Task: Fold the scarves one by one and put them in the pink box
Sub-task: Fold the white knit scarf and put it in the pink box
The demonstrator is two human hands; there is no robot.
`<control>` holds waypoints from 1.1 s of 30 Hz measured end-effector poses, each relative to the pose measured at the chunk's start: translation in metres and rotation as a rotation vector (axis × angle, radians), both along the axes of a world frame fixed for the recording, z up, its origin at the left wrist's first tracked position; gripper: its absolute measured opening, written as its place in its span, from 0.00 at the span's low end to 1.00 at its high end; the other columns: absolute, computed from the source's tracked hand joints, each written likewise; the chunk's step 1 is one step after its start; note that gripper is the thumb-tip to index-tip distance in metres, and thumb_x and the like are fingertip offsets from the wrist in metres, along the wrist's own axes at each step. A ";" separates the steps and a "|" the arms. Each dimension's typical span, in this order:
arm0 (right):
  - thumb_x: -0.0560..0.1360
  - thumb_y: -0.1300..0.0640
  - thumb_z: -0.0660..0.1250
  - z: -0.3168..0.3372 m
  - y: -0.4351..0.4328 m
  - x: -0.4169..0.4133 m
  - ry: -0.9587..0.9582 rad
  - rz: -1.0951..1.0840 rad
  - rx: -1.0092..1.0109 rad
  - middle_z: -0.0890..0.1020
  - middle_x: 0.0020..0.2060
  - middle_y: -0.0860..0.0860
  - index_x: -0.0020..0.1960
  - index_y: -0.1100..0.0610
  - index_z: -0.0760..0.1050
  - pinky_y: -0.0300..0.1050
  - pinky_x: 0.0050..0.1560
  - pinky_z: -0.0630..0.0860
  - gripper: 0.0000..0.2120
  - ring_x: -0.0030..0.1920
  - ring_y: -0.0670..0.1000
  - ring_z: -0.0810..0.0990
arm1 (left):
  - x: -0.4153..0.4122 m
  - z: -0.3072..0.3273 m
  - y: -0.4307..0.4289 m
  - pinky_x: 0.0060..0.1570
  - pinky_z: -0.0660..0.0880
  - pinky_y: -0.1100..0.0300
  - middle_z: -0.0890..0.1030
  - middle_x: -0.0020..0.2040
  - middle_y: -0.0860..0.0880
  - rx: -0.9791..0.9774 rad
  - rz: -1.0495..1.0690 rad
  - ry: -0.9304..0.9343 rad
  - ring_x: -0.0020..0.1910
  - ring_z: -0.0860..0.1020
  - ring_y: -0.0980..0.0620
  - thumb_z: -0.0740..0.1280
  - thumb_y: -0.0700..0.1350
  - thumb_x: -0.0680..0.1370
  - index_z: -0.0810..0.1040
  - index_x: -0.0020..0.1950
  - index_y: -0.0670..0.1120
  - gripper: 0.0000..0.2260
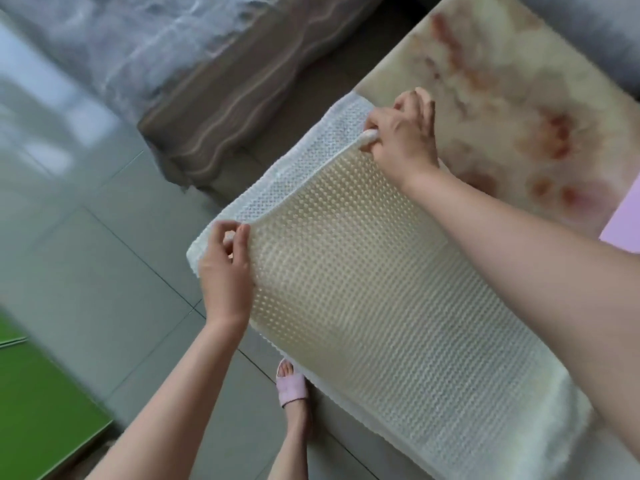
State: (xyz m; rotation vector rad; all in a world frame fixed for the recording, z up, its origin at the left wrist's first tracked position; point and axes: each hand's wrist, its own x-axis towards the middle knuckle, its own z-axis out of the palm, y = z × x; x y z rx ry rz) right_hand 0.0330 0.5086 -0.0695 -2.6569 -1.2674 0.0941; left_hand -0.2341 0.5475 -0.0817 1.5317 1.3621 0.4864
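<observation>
A cream knitted scarf [346,282] lies stretched along the edge of the table, its far end folded back over a lower layer. My left hand [225,275] pinches the near corner of the lifted upper layer. My right hand [403,136] grips the opposite corner, with the knit bunched in its fingers. Between the two hands the folded edge hangs slightly slack. A sliver of the pink box [623,223] shows at the right edge of the view; most of it is cut off.
The table [502,98] has a beige top with a pale orange floral pattern. Beyond it stands a brown and grey sofa [214,109]. Grey floor tiles [86,237] lie to the left, a green surface [38,403] at lower left. My foot in a pink slipper [291,382] stands by the table.
</observation>
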 end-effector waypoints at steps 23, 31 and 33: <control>0.77 0.49 0.64 -0.043 0.013 0.011 0.332 -0.220 -0.007 0.60 0.75 0.54 0.77 0.55 0.53 0.51 0.73 0.52 0.34 0.74 0.57 0.53 | -0.061 -0.021 0.060 0.32 0.79 0.64 0.82 0.46 0.44 -0.517 0.073 0.123 0.39 0.81 0.52 0.73 0.43 0.72 0.78 0.48 0.44 0.07; 0.67 0.33 0.68 -0.032 0.036 0.042 0.570 -0.644 -0.005 0.80 0.46 0.54 0.45 0.57 0.78 0.46 0.55 0.71 0.26 0.53 0.57 0.77 | -0.051 -0.027 0.041 0.38 0.76 0.58 0.81 0.51 0.47 -0.506 0.238 0.019 0.47 0.81 0.50 0.70 0.44 0.75 0.74 0.55 0.45 0.11; 0.66 0.38 0.72 -0.031 0.038 0.047 0.656 -0.639 -0.032 0.79 0.52 0.54 0.49 0.57 0.77 0.45 0.56 0.73 0.24 0.55 0.55 0.78 | -0.051 -0.026 0.034 0.42 0.77 0.56 0.80 0.52 0.48 -0.523 0.293 -0.020 0.49 0.81 0.50 0.70 0.43 0.75 0.71 0.60 0.44 0.16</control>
